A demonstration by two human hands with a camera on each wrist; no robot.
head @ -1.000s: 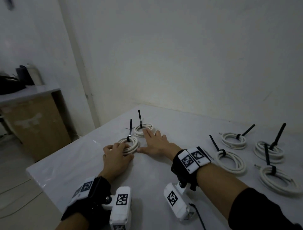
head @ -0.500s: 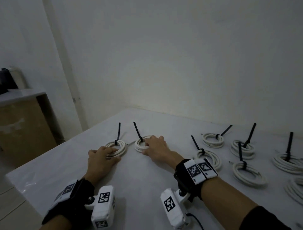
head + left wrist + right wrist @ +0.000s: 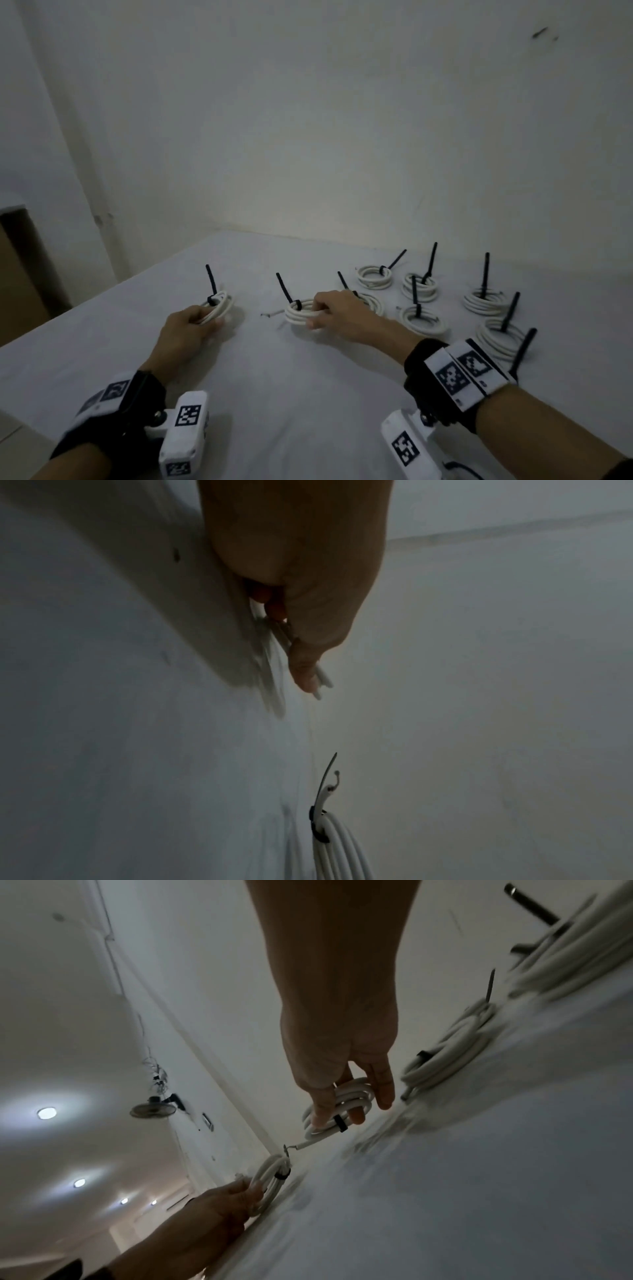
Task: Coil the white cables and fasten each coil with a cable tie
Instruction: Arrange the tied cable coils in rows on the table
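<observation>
Two tied white cable coils are in my hands on the white table (image 3: pixel 294 394). My left hand (image 3: pixel 191 329) grips the left coil (image 3: pixel 221 305) by its near edge and tilts it up; a black cable tie (image 3: pixel 210 284) sticks up from it. The left wrist view shows my left hand's (image 3: pixel 301 631) thumb and fingers pinching the strands of this left coil (image 3: pixel 322 680). My right hand (image 3: pixel 329 313) grips the second coil (image 3: pixel 299 310), fingers curled over its right side; its tie (image 3: pixel 286 289) points up. The right wrist view shows my right hand (image 3: pixel 352 1099) round this second coil (image 3: pixel 346 1096).
Several more tied coils lie at the right of the table, such as one (image 3: pixel 375 275) near the back and one (image 3: pixel 423 320) beside my right wrist. A white wall (image 3: pixel 342 137) stands behind the table. A brown cabinet (image 3: pixel 20 274) is at the far left.
Both hands went from resting on the two coils to gripping them; the left coil is now tilted up. The head view swung right, showing more tied coils.
</observation>
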